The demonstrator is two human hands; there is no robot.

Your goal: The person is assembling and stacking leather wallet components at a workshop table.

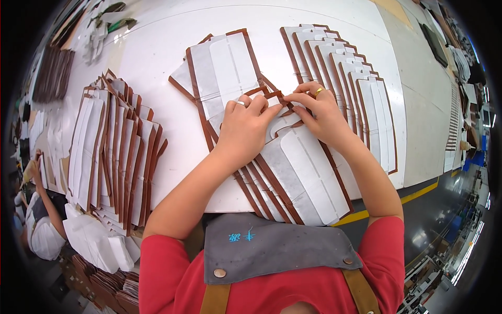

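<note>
Both my hands work at the far end of a white-backed panel with folded brown edges, which lies slanted on top of a stack of similar panels. My left hand is closed at its brown edge, fingers bent and thumb pressed against it. Opposite it, my right hand pinches the same brown edge between thumb and fingertips. Exactly how the edge is folded under the fingertips is partly hidden. Just beyond my left hand, another white-backed panel lies across more panels.
A fanned row of brown-edged panels lies at the right, and a tall bundle of them at the left. White sheets sit below that bundle. The white table ends at a grey aisle floor. Another person's arm shows far left.
</note>
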